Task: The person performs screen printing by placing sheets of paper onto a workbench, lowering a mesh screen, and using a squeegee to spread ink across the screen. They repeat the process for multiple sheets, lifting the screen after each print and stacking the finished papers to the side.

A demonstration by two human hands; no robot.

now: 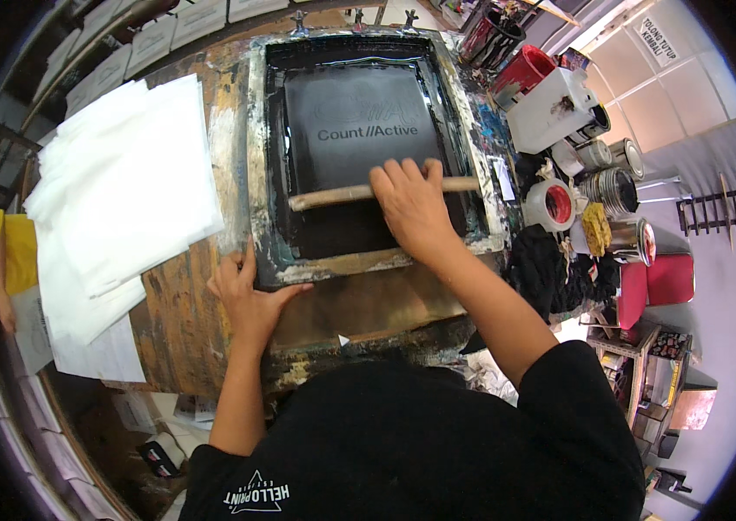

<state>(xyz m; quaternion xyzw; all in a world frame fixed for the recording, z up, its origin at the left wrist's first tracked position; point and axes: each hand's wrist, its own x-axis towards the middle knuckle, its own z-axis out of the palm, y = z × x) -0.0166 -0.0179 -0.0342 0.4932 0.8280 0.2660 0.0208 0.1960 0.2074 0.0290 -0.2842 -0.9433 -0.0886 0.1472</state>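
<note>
A wooden-framed printing screen [257,130] lies on the worktable, its mesh dark with black ink around a grey panel with lettering. My right hand [415,208] is closed over the wooden handle of a squeegee [333,199], which lies crosswise over the lower part of the mesh. The squeegee's blade is hidden from view. At the near left corner of the frame, my left hand [250,300] rests with fingers spread, thumb along the near edge and other fingers by the left side.
A stack of white sheets [129,191] covers the table's left side. Along the right edge stand a red bucket [528,68], a white container [550,108], tape rolls [550,206], cans and black rags [550,269]. Metal clamps [359,19] line the screen's far edge. Someone in yellow [12,256] is at far left.
</note>
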